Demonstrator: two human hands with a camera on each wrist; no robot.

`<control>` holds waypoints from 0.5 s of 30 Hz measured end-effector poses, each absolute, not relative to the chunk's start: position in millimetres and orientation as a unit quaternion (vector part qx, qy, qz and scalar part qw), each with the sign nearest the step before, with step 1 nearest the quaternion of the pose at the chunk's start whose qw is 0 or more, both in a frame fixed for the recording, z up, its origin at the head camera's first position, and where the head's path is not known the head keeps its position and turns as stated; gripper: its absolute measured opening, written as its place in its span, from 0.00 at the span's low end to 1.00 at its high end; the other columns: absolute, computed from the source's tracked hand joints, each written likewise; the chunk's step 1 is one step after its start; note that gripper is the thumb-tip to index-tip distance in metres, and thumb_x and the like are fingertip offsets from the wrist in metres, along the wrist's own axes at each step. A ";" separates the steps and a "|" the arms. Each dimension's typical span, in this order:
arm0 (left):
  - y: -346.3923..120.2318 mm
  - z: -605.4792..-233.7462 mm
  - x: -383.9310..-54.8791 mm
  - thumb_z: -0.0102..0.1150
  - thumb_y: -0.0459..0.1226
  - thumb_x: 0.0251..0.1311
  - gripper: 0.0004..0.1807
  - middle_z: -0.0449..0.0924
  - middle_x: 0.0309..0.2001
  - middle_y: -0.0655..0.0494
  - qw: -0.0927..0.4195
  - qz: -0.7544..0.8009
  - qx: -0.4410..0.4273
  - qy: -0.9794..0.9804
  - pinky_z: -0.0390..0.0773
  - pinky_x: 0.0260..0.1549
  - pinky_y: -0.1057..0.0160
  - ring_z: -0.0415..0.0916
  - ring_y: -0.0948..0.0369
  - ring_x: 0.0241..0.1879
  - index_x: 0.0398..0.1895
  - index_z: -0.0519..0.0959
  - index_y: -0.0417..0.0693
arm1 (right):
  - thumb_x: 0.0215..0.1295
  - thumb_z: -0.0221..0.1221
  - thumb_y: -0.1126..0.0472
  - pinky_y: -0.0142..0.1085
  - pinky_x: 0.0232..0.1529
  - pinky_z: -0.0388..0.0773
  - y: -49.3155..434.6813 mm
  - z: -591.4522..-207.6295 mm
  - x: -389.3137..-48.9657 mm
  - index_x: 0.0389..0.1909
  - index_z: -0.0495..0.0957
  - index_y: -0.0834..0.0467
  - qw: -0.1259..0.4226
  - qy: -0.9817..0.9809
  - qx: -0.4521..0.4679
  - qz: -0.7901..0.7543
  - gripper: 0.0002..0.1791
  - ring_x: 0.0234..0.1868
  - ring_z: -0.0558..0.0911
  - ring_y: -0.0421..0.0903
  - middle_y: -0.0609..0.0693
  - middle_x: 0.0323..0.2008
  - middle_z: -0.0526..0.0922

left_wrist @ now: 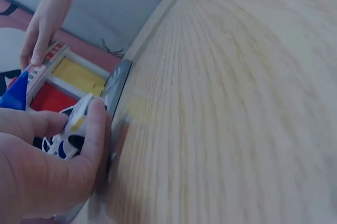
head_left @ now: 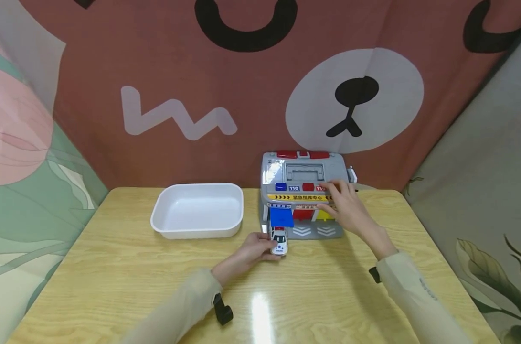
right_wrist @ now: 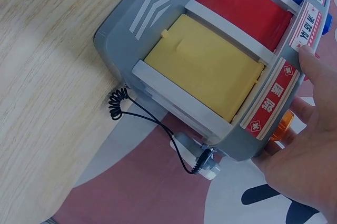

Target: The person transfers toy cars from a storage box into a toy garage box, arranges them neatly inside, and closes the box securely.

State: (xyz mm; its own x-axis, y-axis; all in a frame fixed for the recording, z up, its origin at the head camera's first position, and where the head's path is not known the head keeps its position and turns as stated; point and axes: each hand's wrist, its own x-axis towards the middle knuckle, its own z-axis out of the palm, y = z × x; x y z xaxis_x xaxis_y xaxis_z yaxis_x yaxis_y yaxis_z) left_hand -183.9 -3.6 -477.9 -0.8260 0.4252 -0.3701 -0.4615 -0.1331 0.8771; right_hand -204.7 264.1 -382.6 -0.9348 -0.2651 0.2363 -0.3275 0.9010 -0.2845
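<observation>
A toy garage point(head_left: 305, 231) stands at the back of the table, its blue door point(head_left: 281, 217) swung up. The red door point(right_wrist: 245, 8) and the yellow door point(right_wrist: 205, 66) are down. At the blue bay's mouth, my left hand point(head_left: 256, 248) pinches a small white toy police car point(head_left: 280, 242) between thumb and fingers. The car's rear overlaps the bay opening in the head view. My right hand point(head_left: 344, 205) grips the front edge of the garage roof, thumb on the front face and fingers over the top by the buttons.
A white plastic tub point(head_left: 197, 210) sits left of the garage on the wooden table point(head_left: 157, 286). A black coiled cord point(right_wrist: 118, 103) hangs at the garage's side, joined to a small white and grey piece point(right_wrist: 195, 155). A printed curtain point(head_left: 178, 62) rises behind the table.
</observation>
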 end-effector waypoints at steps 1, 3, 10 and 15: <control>-1.3 -478.3 -183.4 0.52 0.24 0.64 0.22 0.74 0.48 0.31 0.291 0.751 -0.016 0.593 0.82 0.43 0.56 0.81 0.46 0.42 0.58 0.61 0.19 | 0.64 0.62 0.49 0.59 0.55 0.68 264.3 -382.9 -204.6 0.68 0.64 0.59 0.097 -0.970 0.154 0.161 0.35 0.58 0.60 0.62 0.65 0.62 0.61; 2.2 -478.9 -183.1 0.52 0.25 0.65 0.21 0.76 0.47 0.32 0.282 0.749 -0.016 0.600 0.82 0.42 0.57 0.81 0.46 0.42 0.58 0.62 0.19 | 0.64 0.62 0.49 0.59 0.55 0.68 264.6 -383.7 -204.9 0.68 0.64 0.59 0.098 -0.970 0.155 0.159 0.35 0.58 0.60 0.62 0.65 0.62 0.61; 6.6 -479.1 -185.4 0.52 0.26 0.66 0.21 0.77 0.47 0.34 0.254 0.745 -0.014 0.616 0.83 0.40 0.58 0.81 0.51 0.41 0.58 0.63 0.20 | 0.64 0.62 0.49 0.59 0.56 0.68 264.6 -385.4 -206.2 0.68 0.63 0.59 0.096 -0.970 0.156 0.161 0.35 0.58 0.60 0.62 0.65 0.62 0.60; 6.9 -478.9 -183.9 0.58 0.23 0.60 0.24 0.78 0.46 0.36 0.239 0.736 -0.008 0.634 0.82 0.42 0.59 0.81 0.53 0.41 0.57 0.64 0.23 | 0.64 0.62 0.49 0.59 0.56 0.66 265.3 -386.5 -206.3 0.68 0.63 0.58 0.094 -0.971 0.152 0.161 0.36 0.58 0.60 0.62 0.65 0.63 0.60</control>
State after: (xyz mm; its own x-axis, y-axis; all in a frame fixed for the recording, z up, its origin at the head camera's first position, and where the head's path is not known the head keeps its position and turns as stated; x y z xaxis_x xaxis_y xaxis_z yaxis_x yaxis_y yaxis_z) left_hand -183.9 6.9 -478.9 -0.8858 0.3417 -0.3140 -0.3613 -0.0832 0.9287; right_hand -206.3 265.3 -386.5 -0.9362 -0.2639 0.2323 -0.3248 0.9022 -0.2839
